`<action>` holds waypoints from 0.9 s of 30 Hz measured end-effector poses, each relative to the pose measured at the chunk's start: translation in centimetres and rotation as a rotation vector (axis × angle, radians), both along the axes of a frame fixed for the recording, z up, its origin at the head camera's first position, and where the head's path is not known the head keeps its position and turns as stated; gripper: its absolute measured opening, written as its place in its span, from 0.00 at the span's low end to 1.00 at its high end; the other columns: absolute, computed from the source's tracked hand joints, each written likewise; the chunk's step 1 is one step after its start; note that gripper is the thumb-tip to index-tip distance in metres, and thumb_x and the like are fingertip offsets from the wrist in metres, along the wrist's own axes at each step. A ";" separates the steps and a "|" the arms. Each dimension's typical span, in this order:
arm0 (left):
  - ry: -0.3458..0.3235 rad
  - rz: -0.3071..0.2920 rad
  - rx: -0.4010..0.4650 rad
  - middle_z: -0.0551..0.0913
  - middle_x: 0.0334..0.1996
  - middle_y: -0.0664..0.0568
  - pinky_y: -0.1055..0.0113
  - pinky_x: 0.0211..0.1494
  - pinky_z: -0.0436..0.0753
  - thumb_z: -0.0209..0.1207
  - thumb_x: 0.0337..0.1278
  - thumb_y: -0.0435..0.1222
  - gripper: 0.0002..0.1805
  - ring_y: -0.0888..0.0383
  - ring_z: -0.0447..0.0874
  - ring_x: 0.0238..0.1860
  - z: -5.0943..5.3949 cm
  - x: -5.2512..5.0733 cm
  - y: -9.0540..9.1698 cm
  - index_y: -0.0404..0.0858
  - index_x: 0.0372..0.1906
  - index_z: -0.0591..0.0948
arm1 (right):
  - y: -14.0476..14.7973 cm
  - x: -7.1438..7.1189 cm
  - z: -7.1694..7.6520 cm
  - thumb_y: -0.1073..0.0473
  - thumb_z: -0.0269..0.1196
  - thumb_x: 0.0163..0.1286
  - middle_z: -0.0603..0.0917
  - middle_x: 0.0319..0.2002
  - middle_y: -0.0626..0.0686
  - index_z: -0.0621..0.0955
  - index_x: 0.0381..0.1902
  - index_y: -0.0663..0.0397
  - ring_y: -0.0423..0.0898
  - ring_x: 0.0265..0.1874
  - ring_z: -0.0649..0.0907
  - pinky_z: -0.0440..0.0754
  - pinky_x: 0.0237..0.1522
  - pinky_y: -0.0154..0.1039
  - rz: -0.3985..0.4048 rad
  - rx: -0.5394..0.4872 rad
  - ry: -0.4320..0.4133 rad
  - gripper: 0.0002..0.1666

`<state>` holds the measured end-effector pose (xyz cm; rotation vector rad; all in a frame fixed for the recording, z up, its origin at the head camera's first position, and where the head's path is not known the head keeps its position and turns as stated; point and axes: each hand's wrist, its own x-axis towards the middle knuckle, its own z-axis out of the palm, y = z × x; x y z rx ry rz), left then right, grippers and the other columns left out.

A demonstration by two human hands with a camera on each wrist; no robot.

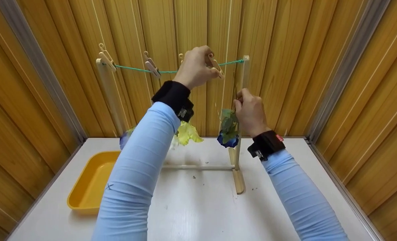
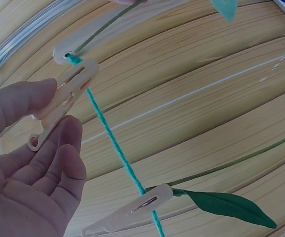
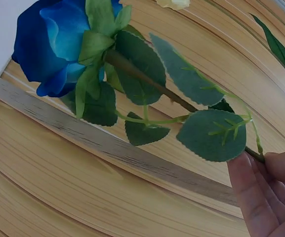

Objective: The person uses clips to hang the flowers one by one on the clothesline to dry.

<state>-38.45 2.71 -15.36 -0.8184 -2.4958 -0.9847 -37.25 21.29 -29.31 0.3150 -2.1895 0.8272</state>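
My left hand (image 1: 196, 67) pinches a wooden clothespin (image 2: 65, 98) between thumb and fingers, at the right end of the green cord (image 1: 231, 62). Whether its jaws are on the cord I cannot tell. Lower and to the right, my right hand (image 1: 251, 112) pinches the stem of a blue rose (image 3: 58, 47) that hangs head down beside the rack's right post (image 1: 246, 75). Its bare stem (image 2: 105, 27) rises past the post's top in the left wrist view. Nearby, another clothespin (image 2: 127, 210) on the cord grips a stem with a long green leaf (image 2: 236, 210).
More clothespins (image 1: 151, 68) sit along the cord to the left. A yellow flower (image 1: 188, 134) and a partly hidden purple-blue flower (image 1: 124, 140) hang below. An orange-yellow tray (image 1: 79, 197) stands on the white table (image 1: 198, 214) at left; the rack's wooden foot (image 1: 238, 182) is at right.
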 end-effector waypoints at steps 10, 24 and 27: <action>-0.044 0.026 0.075 0.87 0.49 0.46 0.72 0.50 0.81 0.68 0.63 0.32 0.24 0.56 0.84 0.49 1.4 -1.4 0.3 0.32 0.63 0.79 | -0.6 -0.6 1.8 0.72 0.60 0.74 0.87 0.41 0.70 0.79 0.44 0.73 0.62 0.38 0.89 0.88 0.40 0.54 -0.032 0.005 -0.016 0.06; 0.049 0.062 0.239 0.86 0.38 0.48 0.72 0.45 0.79 0.69 0.62 0.29 0.12 0.57 0.84 0.41 0.9 -2.7 1.4 0.32 0.49 0.85 | -2.1 -0.7 2.7 0.70 0.59 0.75 0.88 0.43 0.70 0.81 0.48 0.74 0.61 0.40 0.90 0.89 0.41 0.52 -0.072 -0.007 -0.054 0.09; 0.059 0.075 0.270 0.86 0.38 0.47 0.72 0.45 0.79 0.70 0.61 0.30 0.11 0.58 0.83 0.40 0.8 -2.8 1.5 0.32 0.47 0.86 | -2.2 -0.8 2.7 0.71 0.60 0.75 0.88 0.42 0.69 0.81 0.47 0.74 0.61 0.40 0.90 0.89 0.41 0.51 -0.074 0.003 -0.044 0.09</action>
